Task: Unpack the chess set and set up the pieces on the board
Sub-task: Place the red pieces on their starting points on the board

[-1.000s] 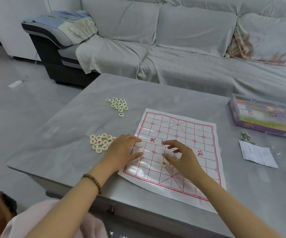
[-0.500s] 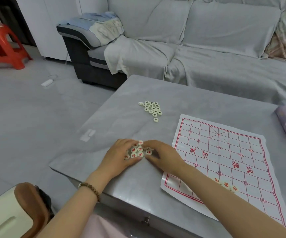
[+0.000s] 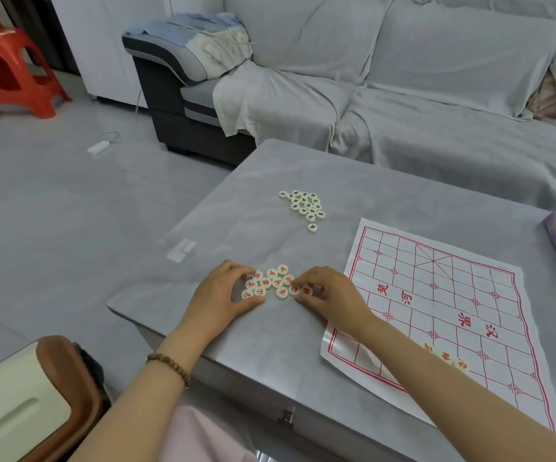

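Wider vs 0.5s ago: red pcs [image 3: 271,283] | L grip [image 3: 223,295] cups their left side | R grip [image 3: 330,295] pinches right-edge pc

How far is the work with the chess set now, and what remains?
Done: the board lies unfolded and three red pieces sit on its near rows. In hand: the left hand and right hand pinch pieces in the red pile. Left: the rest of that pile and the whole black pile.

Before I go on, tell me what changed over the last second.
Both hands left the board and moved left to the red pieces: the left hand cups them, the right hand pinches one. The black pieces and board stayed put.
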Tool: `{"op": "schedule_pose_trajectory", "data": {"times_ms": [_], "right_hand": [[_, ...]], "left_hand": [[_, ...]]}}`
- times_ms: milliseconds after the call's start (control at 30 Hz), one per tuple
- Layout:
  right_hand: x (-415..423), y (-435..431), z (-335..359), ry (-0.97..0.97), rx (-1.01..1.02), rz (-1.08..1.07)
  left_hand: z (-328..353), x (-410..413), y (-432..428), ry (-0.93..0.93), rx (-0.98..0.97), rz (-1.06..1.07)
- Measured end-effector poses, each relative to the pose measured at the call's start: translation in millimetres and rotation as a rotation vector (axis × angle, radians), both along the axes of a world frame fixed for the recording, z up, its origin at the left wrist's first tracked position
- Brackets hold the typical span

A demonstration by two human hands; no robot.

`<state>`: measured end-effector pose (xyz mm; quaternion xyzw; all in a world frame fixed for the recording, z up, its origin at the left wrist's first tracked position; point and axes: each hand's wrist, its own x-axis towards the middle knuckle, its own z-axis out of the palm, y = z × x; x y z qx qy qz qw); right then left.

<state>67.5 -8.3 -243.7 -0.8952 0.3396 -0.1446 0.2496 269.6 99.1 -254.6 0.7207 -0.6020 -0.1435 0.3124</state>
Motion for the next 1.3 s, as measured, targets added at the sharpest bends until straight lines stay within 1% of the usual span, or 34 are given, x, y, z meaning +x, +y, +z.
{"op": "schedule_pose_trajectory", "data": {"times_ms": [100,200,500,567,800,900,1000,1100,1167,1300], "right_hand": [[0.4,5.5,-2.6,-0.062,0.047,-0.049],[2.4,8.9,-4.6,-0.087,0.074,-0.073],[7.0,12.4,-5.8,-0.11,0.047,-0.097],[7.4,12.6,-5.7,-0.112,0.052,-0.101],[2.7,12.7,-6.8,-0.153,0.096,-0.135],[-4.1,14.9,0.9,-0.19,0.109,-0.145],[-23.6,18.4,13.2,-0.244,0.121,-0.177],[-60.2,21.9,22.5,-0.278,0.11,-0.239],[-90.6,26.6,25.7,-0.278,0.107,-0.288],[-158.2,41.9,24.6,-0.224,0.094,-0.384]], "left_hand": [[-1.8,-1.8,4.1,0.049,-0.04,0.015],[-3.7,-0.8,5.5,0.057,-0.03,-0.009],[-4.1,-2.7,-2.0,0.074,-0.05,-0.056],[-5.0,-3.9,-4.0,0.086,-0.068,-0.043],[-4.7,-6.4,-3.9,0.218,-0.096,0.029],[-2.8,-6.3,-0.9,0.228,-0.089,0.046],[8.6,-16.7,0.0,0.266,-0.129,0.042],[22.8,-49.7,-3.1,0.347,-0.13,-0.011],[28.2,-80.1,-5.1,0.374,-0.071,-0.087],[28.2,-144.3,-11.8,0.308,0.061,-0.281]]}}
